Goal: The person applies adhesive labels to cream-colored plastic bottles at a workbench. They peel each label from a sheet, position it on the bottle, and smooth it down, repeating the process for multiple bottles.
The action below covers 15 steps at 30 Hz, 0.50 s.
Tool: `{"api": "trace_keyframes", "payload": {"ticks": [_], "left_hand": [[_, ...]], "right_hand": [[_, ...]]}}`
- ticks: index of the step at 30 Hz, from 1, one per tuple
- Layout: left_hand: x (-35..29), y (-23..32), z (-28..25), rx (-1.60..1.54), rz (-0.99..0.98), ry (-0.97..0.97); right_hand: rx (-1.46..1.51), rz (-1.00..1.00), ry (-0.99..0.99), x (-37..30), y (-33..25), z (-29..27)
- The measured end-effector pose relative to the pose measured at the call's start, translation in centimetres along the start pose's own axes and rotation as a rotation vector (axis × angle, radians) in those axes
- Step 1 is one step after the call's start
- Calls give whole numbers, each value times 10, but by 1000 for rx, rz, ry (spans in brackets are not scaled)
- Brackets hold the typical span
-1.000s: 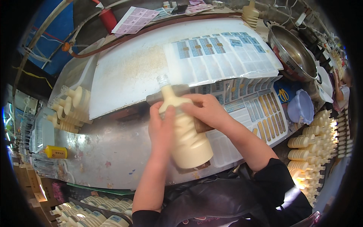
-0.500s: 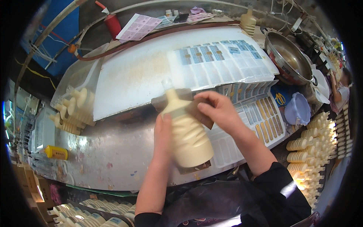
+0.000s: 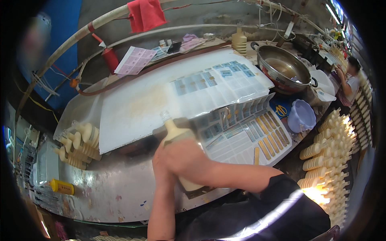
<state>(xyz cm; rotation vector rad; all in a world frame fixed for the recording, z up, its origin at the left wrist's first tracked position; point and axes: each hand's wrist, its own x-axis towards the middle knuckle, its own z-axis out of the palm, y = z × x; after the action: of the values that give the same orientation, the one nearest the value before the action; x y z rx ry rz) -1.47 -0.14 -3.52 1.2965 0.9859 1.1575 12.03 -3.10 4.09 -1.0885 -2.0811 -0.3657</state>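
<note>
A cream ribbed bottle [image 3: 173,128] with a clear threaded neck leans on a dark brown rest at the front edge of the white board. My left hand [image 3: 161,160] grips its left side. My right hand [image 3: 187,156] lies across the front of the bottle below its shoulder, blurred, its fingertips hidden against the far side. Whether it holds anything cannot be made out. Right of the bottle lies a sheet of labels [image 3: 257,140] with gold and blue strips, bent over the board's edge.
The white board [image 3: 128,108] carries blue labels. Cream bottles [image 3: 80,140] lie at left near a yellow bottle [image 3: 62,186]. A large pan [image 3: 285,66] and a lilac bucket [image 3: 300,116] stand at right. Many more bottles [image 3: 321,160] are stacked beyond the table; another person sits far right.
My right hand has moved left from the bottle's right edge across its front. The brown piece at its fingers no longer shows. The view has shifted, bringing a red cloth into sight.
</note>
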Motion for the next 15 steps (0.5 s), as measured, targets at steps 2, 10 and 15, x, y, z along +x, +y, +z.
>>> {"api": "trace_keyframes", "payload": {"ticks": [2, 10, 15], "left_hand": [[1, 5, -1, 564, 92, -126], [-46, 39, 22, 399, 156, 56], [-70, 32, 32, 568, 97, 25]], "right_hand": [[-139, -91, -116, 2, -13, 4], [14, 310, 7, -2, 56, -36], [48, 986, 104, -21, 164, -61]]}}
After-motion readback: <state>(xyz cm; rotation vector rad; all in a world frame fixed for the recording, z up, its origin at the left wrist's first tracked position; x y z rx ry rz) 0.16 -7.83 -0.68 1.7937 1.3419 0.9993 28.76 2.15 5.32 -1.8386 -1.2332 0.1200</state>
